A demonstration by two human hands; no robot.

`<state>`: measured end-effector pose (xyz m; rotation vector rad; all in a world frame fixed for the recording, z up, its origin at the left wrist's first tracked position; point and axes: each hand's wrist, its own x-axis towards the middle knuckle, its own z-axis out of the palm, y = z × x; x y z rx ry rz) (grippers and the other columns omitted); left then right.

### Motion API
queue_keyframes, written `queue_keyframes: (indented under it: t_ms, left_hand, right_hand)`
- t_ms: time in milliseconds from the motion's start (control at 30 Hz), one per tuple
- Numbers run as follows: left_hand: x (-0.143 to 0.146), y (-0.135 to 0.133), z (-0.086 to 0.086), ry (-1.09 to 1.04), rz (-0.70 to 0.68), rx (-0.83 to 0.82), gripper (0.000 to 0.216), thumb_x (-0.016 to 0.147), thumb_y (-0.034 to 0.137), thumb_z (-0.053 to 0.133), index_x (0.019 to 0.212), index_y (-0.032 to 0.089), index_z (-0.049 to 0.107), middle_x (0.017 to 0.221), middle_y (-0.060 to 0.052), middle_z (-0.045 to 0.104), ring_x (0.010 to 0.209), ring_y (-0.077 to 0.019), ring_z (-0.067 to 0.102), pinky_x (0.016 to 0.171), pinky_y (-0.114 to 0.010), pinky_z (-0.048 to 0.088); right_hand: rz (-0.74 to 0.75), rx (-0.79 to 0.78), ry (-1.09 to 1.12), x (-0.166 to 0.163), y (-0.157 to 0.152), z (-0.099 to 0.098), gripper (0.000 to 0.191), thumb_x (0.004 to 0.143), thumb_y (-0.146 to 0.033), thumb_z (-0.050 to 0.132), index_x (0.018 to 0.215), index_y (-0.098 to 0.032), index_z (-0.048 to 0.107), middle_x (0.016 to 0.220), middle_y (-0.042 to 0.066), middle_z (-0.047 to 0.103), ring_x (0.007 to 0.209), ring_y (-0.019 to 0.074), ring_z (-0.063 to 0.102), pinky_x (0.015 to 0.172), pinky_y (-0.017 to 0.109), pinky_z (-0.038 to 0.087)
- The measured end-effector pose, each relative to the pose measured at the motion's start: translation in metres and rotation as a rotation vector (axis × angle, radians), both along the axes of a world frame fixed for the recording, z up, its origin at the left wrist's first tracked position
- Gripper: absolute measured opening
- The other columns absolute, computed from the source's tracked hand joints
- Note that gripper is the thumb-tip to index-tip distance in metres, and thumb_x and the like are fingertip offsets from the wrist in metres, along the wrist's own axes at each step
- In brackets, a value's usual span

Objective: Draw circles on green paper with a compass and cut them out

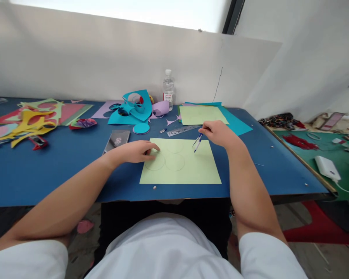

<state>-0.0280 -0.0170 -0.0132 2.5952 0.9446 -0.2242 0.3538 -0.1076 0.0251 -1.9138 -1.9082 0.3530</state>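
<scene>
A pale green sheet of paper (200, 170) lies on the blue table before me, with several pencil circles drawn on its left and middle part. In my right hand (215, 131) is a drawing compass (197, 143), pinched at its top, its legs spread a little and its points at the sheet's upper right. My left hand (141, 151) rests on the sheet's upper left, fingers loosely stretched out over a circle, holding nothing. Just behind the sheet lies a metal ruler (183, 130), partly behind my right hand. A phone (116, 140) lies beyond my left wrist.
Blue cut-out paper (132, 110) and a blue paper disc (141, 128) lie behind the sheet, near a water bottle (168, 91). More paper sheets (203, 115) are stacked at back right. Yellow scraps (31, 121) and a red-black tool (38, 142) lie left. A green table (296, 155) adjoins right.
</scene>
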Motion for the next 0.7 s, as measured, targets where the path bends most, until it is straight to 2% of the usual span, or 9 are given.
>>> queue_keyframes:
  t_ms: [167, 333, 533, 700]
  left_hand:
    - [0.002, -0.003, 0.003, 0.031, 0.007, 0.028, 0.056, 0.117, 0.037, 0.067, 0.168, 0.020, 0.082, 0.130, -0.015, 0.086, 0.105, -0.0294, 0.083, 0.087, -0.033, 0.058]
    - [0.004, -0.004, 0.006, 0.070, 0.027, 0.010, 0.055, 0.121, 0.037, 0.067, 0.170, 0.018, 0.081, 0.124, -0.015, 0.085, 0.098, -0.0279, 0.081, 0.082, -0.031, 0.056]
    - [0.004, -0.004, 0.005, 0.059, 0.018, 0.016, 0.054, 0.120, 0.037, 0.067, 0.170, 0.019, 0.081, 0.122, -0.013, 0.085, 0.095, -0.0272, 0.081, 0.080, -0.031, 0.057]
    - [0.004, -0.005, 0.007, 0.060, 0.021, 0.015, 0.053, 0.121, 0.039, 0.068, 0.169, 0.020, 0.081, 0.123, -0.013, 0.085, 0.098, -0.0273, 0.081, 0.083, -0.031, 0.058]
  right_hand:
    - [0.060, -0.020, -0.021, 0.001, -0.006, 0.004, 0.049, 0.123, -0.027, 0.076, 0.081, -0.028, 0.050, 0.073, -0.001, 0.059, 0.067, 0.0189, 0.047, 0.068, 0.037, 0.035]
    - [0.118, 0.062, -0.045, -0.016, 0.002, -0.004, 0.046, 0.122, -0.028, 0.075, 0.083, -0.028, 0.050, 0.078, 0.002, 0.064, 0.074, 0.0207, 0.055, 0.072, 0.037, 0.035]
    - [0.137, 0.150, -0.119, -0.041, 0.006, -0.012, 0.050, 0.121, -0.023, 0.068, 0.083, -0.029, 0.037, 0.078, 0.001, 0.059, 0.075, 0.0200, 0.050, 0.075, 0.038, 0.035]
    - [0.148, 0.096, -0.112, -0.037, -0.001, -0.004, 0.049, 0.119, -0.021, 0.074, 0.082, -0.028, 0.043, 0.078, 0.002, 0.063, 0.076, 0.0206, 0.055, 0.075, 0.038, 0.037]
